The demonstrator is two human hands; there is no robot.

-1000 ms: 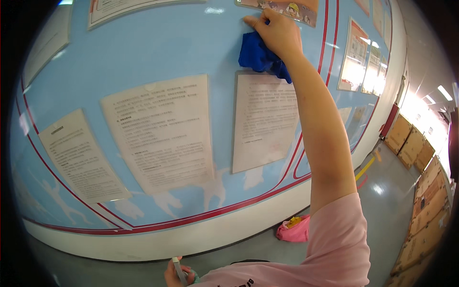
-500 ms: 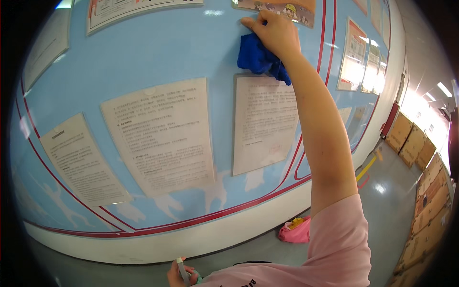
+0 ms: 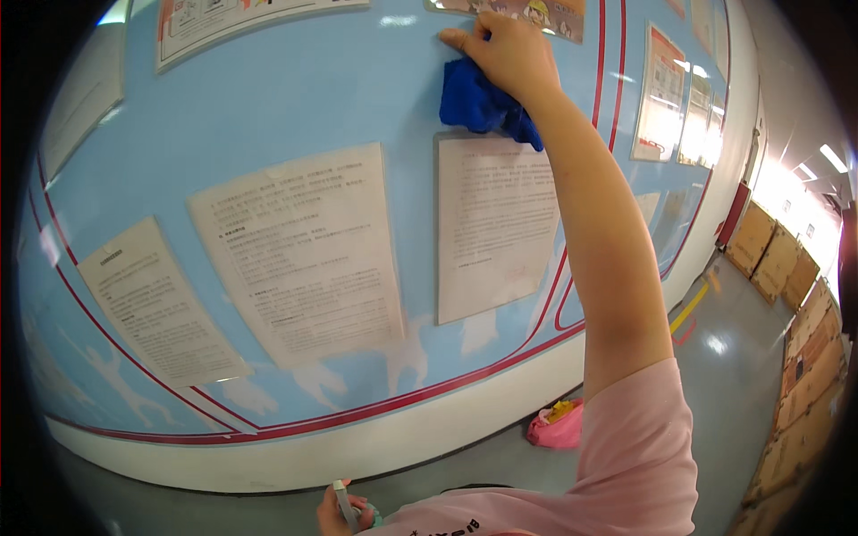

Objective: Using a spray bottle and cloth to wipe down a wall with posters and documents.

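Right hand (image 3: 509, 49): raised high, fingers clamped on blue cloth (image 3: 478, 100), pressing it to light-blue wall board (image 3: 295, 98).
Cloth position: just above a posted paper sheet (image 3: 496, 223).
Left hand (image 3: 344, 511): low, closed around small spray bottle (image 3: 345, 502).

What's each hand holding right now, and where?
Right hand presses a bunched blue cloth to the wall, gripping its top. Left hand wraps a small bottle around its body.

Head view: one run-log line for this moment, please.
right hand presses blue cloth on blue wall board | left hand low, holds small bottle
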